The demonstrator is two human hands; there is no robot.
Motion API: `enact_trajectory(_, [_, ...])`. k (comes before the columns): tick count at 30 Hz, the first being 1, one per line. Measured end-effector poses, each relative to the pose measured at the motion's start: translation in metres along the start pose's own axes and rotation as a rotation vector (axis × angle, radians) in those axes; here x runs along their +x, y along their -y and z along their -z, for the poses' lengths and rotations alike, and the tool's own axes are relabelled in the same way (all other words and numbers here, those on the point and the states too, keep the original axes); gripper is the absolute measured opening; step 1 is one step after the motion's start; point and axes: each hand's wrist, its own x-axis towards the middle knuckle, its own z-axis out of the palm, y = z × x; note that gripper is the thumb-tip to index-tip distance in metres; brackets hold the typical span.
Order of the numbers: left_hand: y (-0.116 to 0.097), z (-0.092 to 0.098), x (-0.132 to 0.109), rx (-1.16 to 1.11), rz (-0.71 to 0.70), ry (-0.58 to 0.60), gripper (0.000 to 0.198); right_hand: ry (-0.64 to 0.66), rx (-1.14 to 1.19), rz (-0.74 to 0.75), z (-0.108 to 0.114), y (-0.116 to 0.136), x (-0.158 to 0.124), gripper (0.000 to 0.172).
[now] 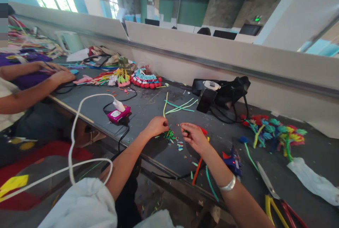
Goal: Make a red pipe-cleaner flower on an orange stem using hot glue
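My left hand [156, 126] is closed, fingertips pressed together at the edge of a small pile of green cut pieces [169, 135]; what it pinches, if anything, is hidden. Just across the pile, my right hand [195, 139] is curled, palm partly up. A small dark bit shows between its fingers, too small to name. Short pale and blue cut pieces [180, 146] lie between the hands. Beyond them are a yellow fuzzy stem [165, 104] and crossed mint-green stems [180, 106]. An orange stem [196, 172] and a teal stem [211, 183] lie under my right forearm.
A blue glue gun [233, 162] and large scissors [268, 182] lie to the right, near fuzzy flowers [275, 132]. A phone [206, 100] leans by a black bag [233, 92]. Left are a magenta power socket [119, 114], a white cable [72, 132] and a co-worker's hands [62, 76].
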Motion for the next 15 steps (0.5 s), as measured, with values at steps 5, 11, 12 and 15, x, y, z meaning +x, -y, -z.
enact_trajectory(5, [-0.014, 0.002, -0.005, -0.158, -0.081, -0.080, 0.015, -0.007, -0.086, 0.003, -0.007, -0.008, 0.004, 0.007])
enact_trajectory(11, [-0.025, 0.002, -0.009, -0.235, -0.164, -0.121, 0.012, -0.032, -0.128, 0.023, -0.011, -0.013, 0.007, 0.013])
enact_trajectory(12, [-0.025, 0.002, -0.009, -0.238, -0.171, -0.125, 0.011, -0.037, -0.130, 0.030, -0.012, -0.013, 0.007, 0.013])
enact_trajectory(15, [-0.025, 0.001, -0.009, -0.232, -0.187, -0.141, 0.009, -0.036, -0.135, 0.049, -0.013, -0.013, 0.007, 0.013])
